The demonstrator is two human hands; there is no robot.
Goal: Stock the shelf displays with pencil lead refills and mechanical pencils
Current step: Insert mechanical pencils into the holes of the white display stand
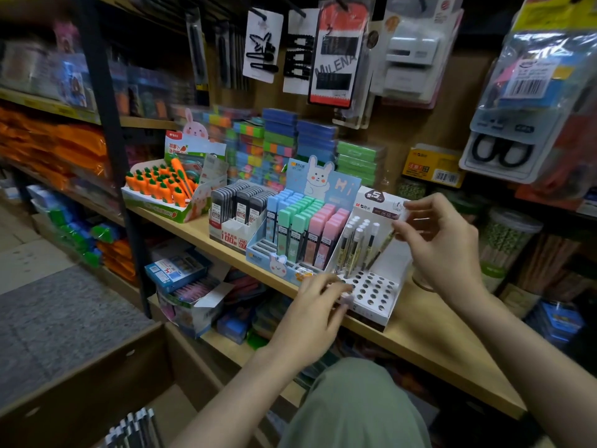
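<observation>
From the head camera, the white pencil stand (371, 279) is sitting on the wooden shelf (429, 337), and everything here is placed from it. A few mechanical pencils (355, 247) are standing in its back holes. Most of the front holes are showing empty, so I think the job is only partly done.

The right hand (442, 240) is hovering just above and behind the stand, pinching one pencil (387, 242) near its top, and the pencil is leaning toward a hole. The left hand (318, 305) is resting at the stand's front left corner, with its fingers curled round something small and pale. I cannot tell what it is.

Just left of the stand, the pastel lead refill box (300, 231) is looking nearly full, with some front slots bare. Farther left, the grey lead refill box (239, 208) is looking full.

Well below the stand, at the picture's bottom edge, more pencils (135, 428) are lying in a cardboard box (97, 367), cut off. The far left shelves are blurry.
</observation>
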